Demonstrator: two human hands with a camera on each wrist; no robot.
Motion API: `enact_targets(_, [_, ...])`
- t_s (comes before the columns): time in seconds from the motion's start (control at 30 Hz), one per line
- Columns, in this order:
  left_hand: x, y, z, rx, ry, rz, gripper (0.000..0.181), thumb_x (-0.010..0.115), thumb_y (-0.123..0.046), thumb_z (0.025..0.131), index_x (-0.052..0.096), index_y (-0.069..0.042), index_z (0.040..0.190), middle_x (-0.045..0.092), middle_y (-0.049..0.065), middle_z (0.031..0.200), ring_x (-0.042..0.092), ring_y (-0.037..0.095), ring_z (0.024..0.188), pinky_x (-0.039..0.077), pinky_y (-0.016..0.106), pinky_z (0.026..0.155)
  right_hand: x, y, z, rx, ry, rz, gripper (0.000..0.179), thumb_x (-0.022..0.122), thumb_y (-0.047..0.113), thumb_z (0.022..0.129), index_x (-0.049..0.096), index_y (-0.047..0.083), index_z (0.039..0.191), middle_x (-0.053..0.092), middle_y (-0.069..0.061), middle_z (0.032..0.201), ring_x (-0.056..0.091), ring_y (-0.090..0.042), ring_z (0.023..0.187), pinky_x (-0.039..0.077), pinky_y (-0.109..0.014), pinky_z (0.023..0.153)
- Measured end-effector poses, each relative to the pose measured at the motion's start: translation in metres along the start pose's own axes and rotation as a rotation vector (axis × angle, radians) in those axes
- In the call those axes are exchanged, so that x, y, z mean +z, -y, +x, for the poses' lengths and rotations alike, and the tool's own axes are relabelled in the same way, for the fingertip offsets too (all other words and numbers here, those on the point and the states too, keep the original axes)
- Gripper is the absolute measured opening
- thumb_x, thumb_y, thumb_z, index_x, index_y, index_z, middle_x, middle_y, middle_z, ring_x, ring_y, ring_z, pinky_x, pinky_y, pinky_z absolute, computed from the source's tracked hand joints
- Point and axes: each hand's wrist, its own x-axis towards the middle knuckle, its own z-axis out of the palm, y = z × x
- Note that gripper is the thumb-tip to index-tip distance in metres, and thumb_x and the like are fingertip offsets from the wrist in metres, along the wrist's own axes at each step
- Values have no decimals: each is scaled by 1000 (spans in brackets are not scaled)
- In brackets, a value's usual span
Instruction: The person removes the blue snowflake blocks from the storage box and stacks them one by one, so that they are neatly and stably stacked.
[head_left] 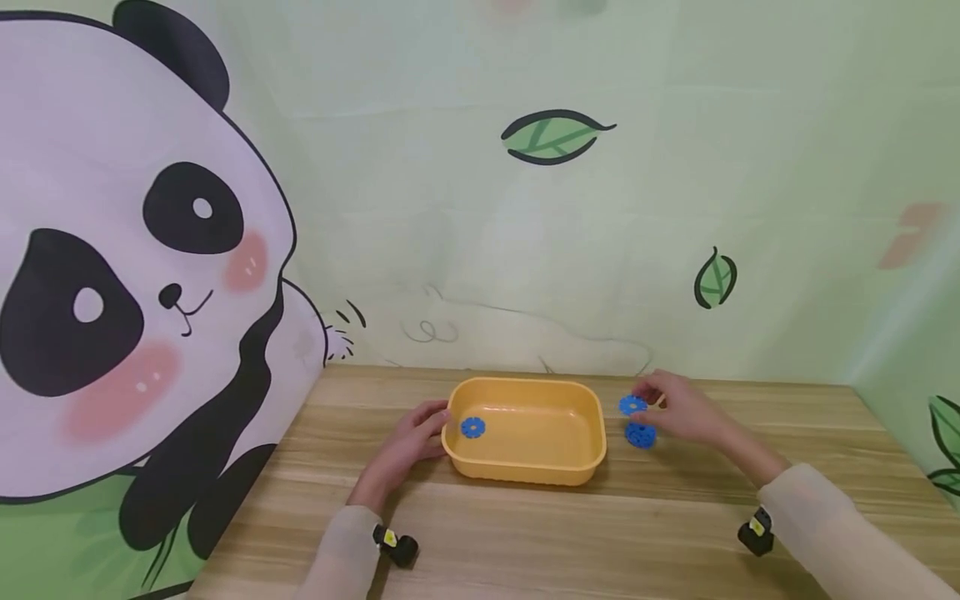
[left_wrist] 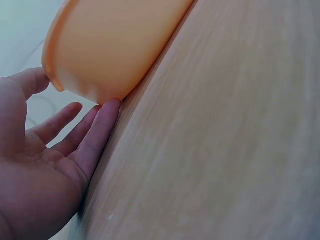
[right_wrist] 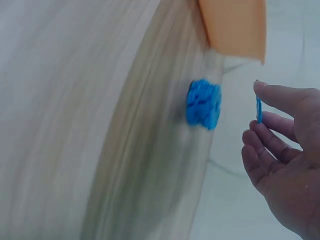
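Observation:
A yellow-orange plastic basin (head_left: 525, 472) sits on the wooden table, with one blue notched disc (head_left: 472, 427) lying inside at its left end. My left hand (head_left: 408, 437) touches that end from outside; in the left wrist view the fingers are extended, the thumb at the rim and other fingertips at the lower wall. To the right of the basin, my right hand (head_left: 686, 408) pinches another blue notched disc (right_wrist: 258, 111) on edge between thumb and fingertips. Below the held disc, a small stack of blue discs (right_wrist: 203, 104) stands on the table.
The wooden table (head_left: 540, 533) ends at the back against a pale green wall covering (head_left: 420, 208) printed with a panda and leaves. A black wrist camera (head_left: 756, 533) sits at the right sleeve, another (head_left: 397, 546) at the left.

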Motion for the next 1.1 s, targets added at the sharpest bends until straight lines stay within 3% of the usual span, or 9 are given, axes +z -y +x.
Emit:
enact_targets(0.23, [-1, 1, 3, 7, 3, -10, 55, 62, -37, 108, 52, -4, 152, 54, 20, 152, 58, 36, 133, 63, 42, 93, -2, -20, -8, -15, 3, -23, 27, 85, 15, 91, 73, -2, 108, 70, -5, 98, 64, -25, 91, 59, -40, 79])
enact_targets(0.53, [0, 2, 2, 9, 11, -5, 57, 62, -38, 108, 52, -3, 152, 54, 21, 152, 59, 36, 132, 63, 43, 94, 7, -28, -13, 73, 59, -11, 29, 83, 14, 92, 71, -3, 112, 69, -7, 103, 64, -24, 96, 59, -42, 83])
enact_targets(0.93, [2, 2, 3, 18, 8, 10, 58, 61, -37, 109, 50, 0, 153, 53, 22, 152, 56, 38, 134, 63, 43, 94, 9, -26, -15, 46, 59, -21, 34, 85, 17, 91, 71, -5, 113, 69, -9, 103, 65, -25, 95, 60, -41, 82])
enact_targets(1.1, [2, 1, 1, 12, 4, 17, 59, 60, -38, 109, 50, 0, 152, 53, 23, 152, 56, 38, 134, 63, 43, 93, 10, -25, -14, 33, 96, -38, 36, 86, 18, 90, 71, -5, 114, 68, -7, 100, 63, -24, 93, 59, -40, 81])
